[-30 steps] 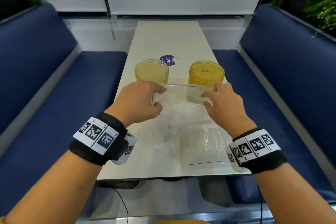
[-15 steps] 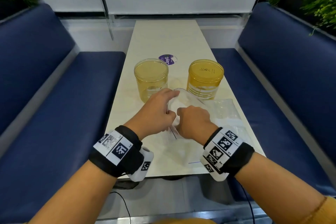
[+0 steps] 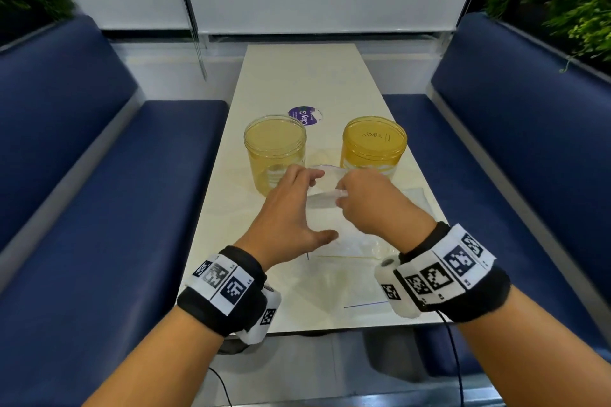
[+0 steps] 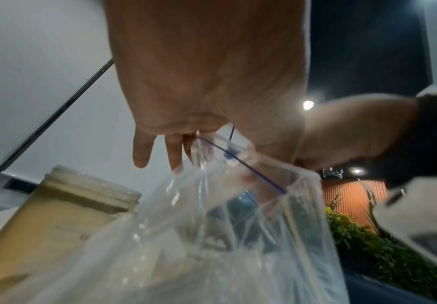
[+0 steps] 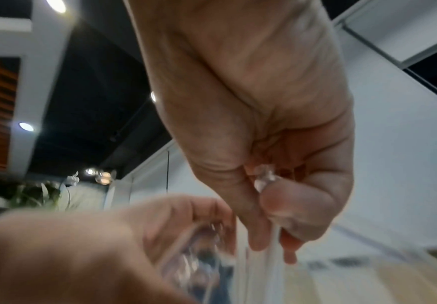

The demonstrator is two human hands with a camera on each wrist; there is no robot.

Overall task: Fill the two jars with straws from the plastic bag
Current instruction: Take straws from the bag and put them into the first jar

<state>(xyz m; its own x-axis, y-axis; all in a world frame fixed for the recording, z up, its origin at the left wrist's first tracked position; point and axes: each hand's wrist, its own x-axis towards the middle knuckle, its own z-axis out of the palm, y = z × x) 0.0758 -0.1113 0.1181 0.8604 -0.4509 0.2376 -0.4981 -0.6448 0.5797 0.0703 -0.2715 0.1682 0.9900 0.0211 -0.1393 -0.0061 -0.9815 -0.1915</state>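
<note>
Though the straws themselves are hard to make out through the crinkled film, the clear plastic bag (image 3: 325, 208) lies between both hands, its mouth lifted. The left hand (image 3: 291, 208) pinches one side of the blue-lined opening with its first fingers, thumb spread wide; the right hand (image 3: 367, 201) curls shut around the other edge, pinching thin white plastic. Just beyond the knuckles stand two round, amber, translucent jars: the left jar (image 3: 275, 149), and the right jar (image 3: 374, 145) with illegible handwriting. Behind them a purple sticker (image 3: 304, 116) reads "ClayG", partly cut off.
</note>
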